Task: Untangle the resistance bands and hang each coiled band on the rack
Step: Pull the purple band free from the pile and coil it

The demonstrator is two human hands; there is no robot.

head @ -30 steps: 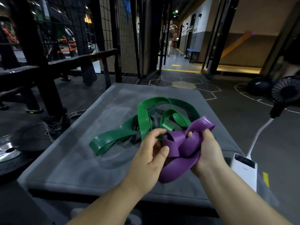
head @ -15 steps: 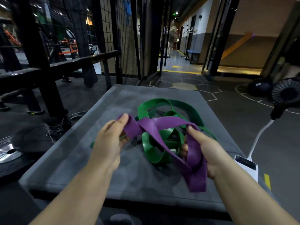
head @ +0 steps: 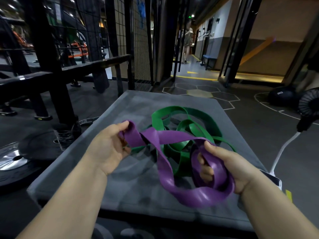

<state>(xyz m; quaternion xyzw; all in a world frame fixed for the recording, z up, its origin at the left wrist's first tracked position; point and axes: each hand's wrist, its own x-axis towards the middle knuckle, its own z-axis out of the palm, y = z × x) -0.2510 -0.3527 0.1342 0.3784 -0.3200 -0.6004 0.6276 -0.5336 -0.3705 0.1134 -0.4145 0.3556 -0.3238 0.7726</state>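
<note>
— Where's the glossy purple flat rubber resistance band (head: 198, 195)?
— Above the grey padded platform (head: 120, 195), twisted. The left hand (head: 107, 149) pinches one end, and the right hand (head: 229, 164) curls round a coil.
— Changed?
— It sags lower toward 6 o'clock now. The tangled green rubber band (head: 198, 112) stays at 12 o'clock.

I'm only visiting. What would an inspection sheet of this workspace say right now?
Surface: grey padded platform, scuffed.
Job's things: purple band held up, twisted, between both hands; green band in loose loops on the platform.
Clutter: white power bank by the right wrist; weight plate on the floor, left.
Hands: left hand pinches one loop of the purple band; right hand grips its other loops.
Cables: white cable rising to a black fan.
Surroundings: black metal frame left; dark ball; a person in the corridor.
</note>
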